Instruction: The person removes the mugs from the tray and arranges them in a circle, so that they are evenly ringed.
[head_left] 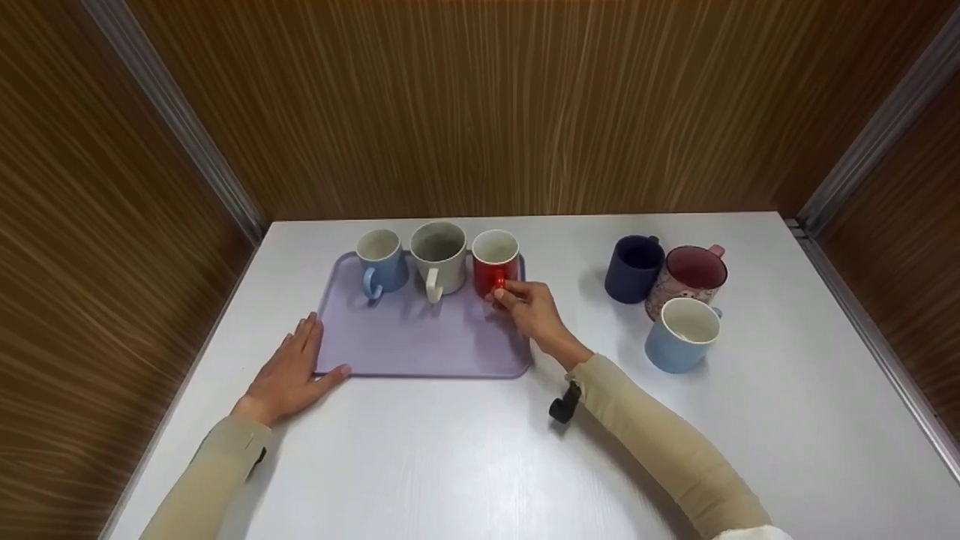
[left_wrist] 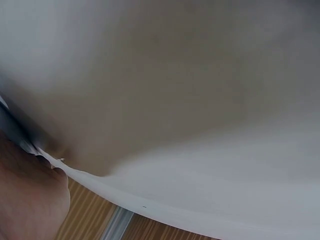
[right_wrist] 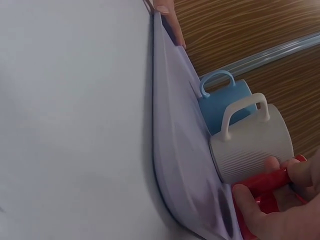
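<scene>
A red mug [head_left: 491, 274] with a white inside stands at the back right of the lilac tray [head_left: 420, 345]. My right hand [head_left: 529, 307] pinches its handle, which faces the front. In the right wrist view the fingers [right_wrist: 250, 205] lie along that red handle. To its left on the tray are a ribbed white mug [head_left: 441, 262] and a light blue mug [head_left: 384, 266], both upright with handles toward the front. My left hand [head_left: 292, 375] rests spread at the tray's front left corner, fingers along the left edge and thumb by the front edge.
Right of the tray on the white table [head_left: 450, 457] stand a dark blue mug [head_left: 632, 277], a patterned pink mug [head_left: 675, 289] and a second light blue mug [head_left: 676, 349], close together. Wood-grain panels [head_left: 525, 112] enclose the table at the back and sides.
</scene>
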